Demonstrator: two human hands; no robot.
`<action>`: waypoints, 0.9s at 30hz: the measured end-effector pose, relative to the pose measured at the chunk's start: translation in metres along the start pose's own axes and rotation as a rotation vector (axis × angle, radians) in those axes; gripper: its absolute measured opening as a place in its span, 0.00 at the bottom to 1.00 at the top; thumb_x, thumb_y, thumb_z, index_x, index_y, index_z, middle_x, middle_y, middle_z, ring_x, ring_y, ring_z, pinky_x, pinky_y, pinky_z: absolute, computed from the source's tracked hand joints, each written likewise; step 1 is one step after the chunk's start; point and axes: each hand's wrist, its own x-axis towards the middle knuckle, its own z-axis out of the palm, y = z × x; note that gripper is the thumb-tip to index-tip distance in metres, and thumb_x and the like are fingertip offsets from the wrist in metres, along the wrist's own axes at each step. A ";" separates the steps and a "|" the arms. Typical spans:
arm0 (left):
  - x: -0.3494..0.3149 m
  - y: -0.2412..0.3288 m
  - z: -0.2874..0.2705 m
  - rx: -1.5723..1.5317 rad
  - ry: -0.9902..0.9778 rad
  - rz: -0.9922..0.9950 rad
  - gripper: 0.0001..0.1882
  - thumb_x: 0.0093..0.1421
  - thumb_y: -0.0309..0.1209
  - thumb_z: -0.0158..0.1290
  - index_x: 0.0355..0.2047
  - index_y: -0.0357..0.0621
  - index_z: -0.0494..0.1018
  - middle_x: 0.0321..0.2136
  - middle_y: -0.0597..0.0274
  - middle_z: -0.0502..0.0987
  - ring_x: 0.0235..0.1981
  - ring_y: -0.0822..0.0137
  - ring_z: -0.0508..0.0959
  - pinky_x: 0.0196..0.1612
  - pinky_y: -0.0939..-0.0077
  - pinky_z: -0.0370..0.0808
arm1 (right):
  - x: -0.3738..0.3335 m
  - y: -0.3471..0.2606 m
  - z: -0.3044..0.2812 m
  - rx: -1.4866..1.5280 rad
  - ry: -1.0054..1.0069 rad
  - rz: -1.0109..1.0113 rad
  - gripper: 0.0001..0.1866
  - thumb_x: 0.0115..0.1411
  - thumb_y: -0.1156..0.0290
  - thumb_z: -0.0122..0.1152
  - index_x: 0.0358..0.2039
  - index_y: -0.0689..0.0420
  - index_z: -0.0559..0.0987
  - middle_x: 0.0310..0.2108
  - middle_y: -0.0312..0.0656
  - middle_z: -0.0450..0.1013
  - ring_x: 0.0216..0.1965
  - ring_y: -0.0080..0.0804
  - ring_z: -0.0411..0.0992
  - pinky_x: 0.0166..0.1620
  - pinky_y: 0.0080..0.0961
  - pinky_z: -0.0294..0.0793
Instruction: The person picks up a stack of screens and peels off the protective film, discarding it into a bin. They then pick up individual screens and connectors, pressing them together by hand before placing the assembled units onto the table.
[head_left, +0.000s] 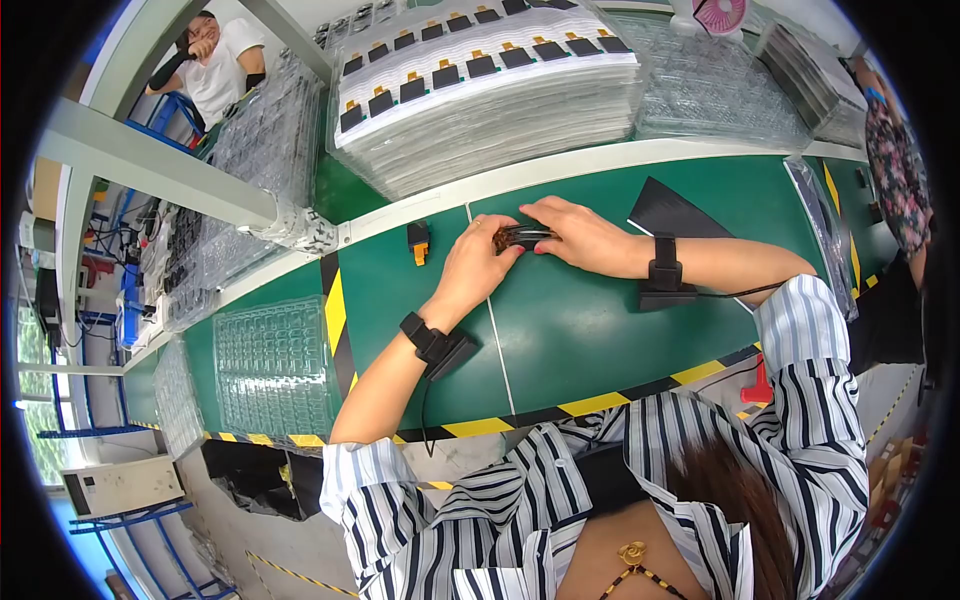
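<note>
Two hands of ours meet just above the centre of the frame: our left hand (470, 262) and our right hand (585, 238) are curled narrowly, both holding small dark pieces (526, 238) between them. We cannot tell whether these touch the green table (600, 335). Left of our left hand lies a black-and-orange part (418, 243). At upper middle we see stacked clear trays (500, 135); a clear tray (272, 362) lies at left, a black sheet (678, 212) right of centre.

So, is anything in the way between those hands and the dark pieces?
Nothing visible is: the left hand and right hand hold the thin dark pieces directly between them, over the green tabletop.
</note>
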 end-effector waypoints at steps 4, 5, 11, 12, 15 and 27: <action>0.001 0.002 0.002 -0.024 -0.013 -0.025 0.16 0.50 0.28 0.57 0.40 0.40 0.70 0.33 0.55 0.73 0.34 0.58 0.75 0.37 0.68 0.72 | -0.002 0.002 0.000 -0.015 0.033 0.040 0.27 0.52 0.77 0.59 0.53 0.63 0.65 0.46 0.49 0.66 0.41 0.45 0.69 0.42 0.31 0.71; 0.000 0.001 0.002 -0.006 -0.001 0.003 0.15 0.50 0.28 0.57 0.39 0.40 0.71 0.33 0.56 0.73 0.34 0.58 0.75 0.36 0.68 0.72 | -0.002 0.002 0.002 0.008 0.043 0.010 0.26 0.52 0.77 0.59 0.52 0.64 0.65 0.45 0.49 0.66 0.41 0.45 0.69 0.42 0.31 0.71; -0.005 0.001 0.003 0.130 0.068 0.104 0.15 0.49 0.28 0.57 0.39 0.41 0.71 0.31 0.57 0.73 0.32 0.59 0.75 0.34 0.69 0.72 | -0.002 0.001 0.008 0.016 0.173 -0.059 0.23 0.52 0.77 0.58 0.50 0.65 0.68 0.43 0.49 0.67 0.38 0.43 0.70 0.41 0.31 0.70; -0.006 0.001 0.003 0.130 0.068 0.102 0.15 0.49 0.28 0.57 0.39 0.41 0.71 0.31 0.57 0.73 0.32 0.59 0.75 0.34 0.69 0.72 | -0.002 0.001 0.007 0.017 0.172 -0.059 0.23 0.52 0.77 0.58 0.50 0.65 0.68 0.43 0.49 0.67 0.38 0.43 0.70 0.41 0.31 0.70; -0.007 0.002 0.003 0.123 0.093 0.088 0.15 0.49 0.28 0.57 0.38 0.41 0.72 0.30 0.59 0.73 0.31 0.59 0.75 0.33 0.69 0.72 | -0.002 0.003 0.001 -0.007 0.019 0.082 0.22 0.53 0.76 0.58 0.49 0.64 0.68 0.40 0.49 0.68 0.35 0.43 0.70 0.40 0.31 0.70; -0.008 0.007 0.002 0.170 0.072 0.084 0.14 0.49 0.31 0.57 0.36 0.40 0.72 0.29 0.60 0.73 0.29 0.62 0.75 0.33 0.71 0.72 | 0.004 -0.005 0.005 -0.048 0.038 -0.048 0.15 0.51 0.74 0.59 0.40 0.61 0.71 0.38 0.44 0.68 0.32 0.43 0.71 0.34 0.32 0.72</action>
